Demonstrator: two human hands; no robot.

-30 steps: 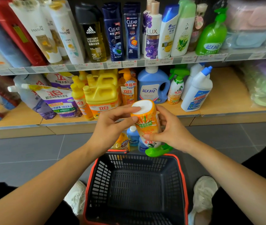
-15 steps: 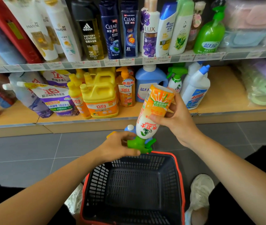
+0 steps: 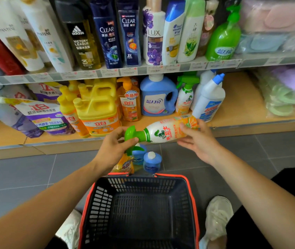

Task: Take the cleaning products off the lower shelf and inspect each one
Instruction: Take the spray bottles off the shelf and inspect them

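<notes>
A white and orange spray bottle point(image 3: 166, 132) with a green trigger head lies nearly level in front of the lower shelf point(image 3: 242, 121). My left hand point(image 3: 112, 150) pinches the green trigger head. My right hand point(image 3: 197, 141) holds the orange base end with fingers curled under it. On the lower shelf stand yellow jugs point(image 3: 98, 110), an orange pump bottle point(image 3: 129, 103), a blue detergent jug point(image 3: 156, 97), a second green-trigger spray bottle point(image 3: 185, 97) and a white bottle with a blue cap point(image 3: 209, 99).
A dark basket with an orange rim point(image 3: 193, 203) stands open on the grey floor between my shoes. Beyond it on the floor sit a yellow pouch point(image 3: 125, 164) and two blue-capped bottles point(image 3: 152, 160). The upper shelf holds shampoo bottles point(image 3: 107, 33).
The spray bottle has swung from base-up to nearly level. My left hand rose to grip the trigger head, and my right hand slid toward the base.
</notes>
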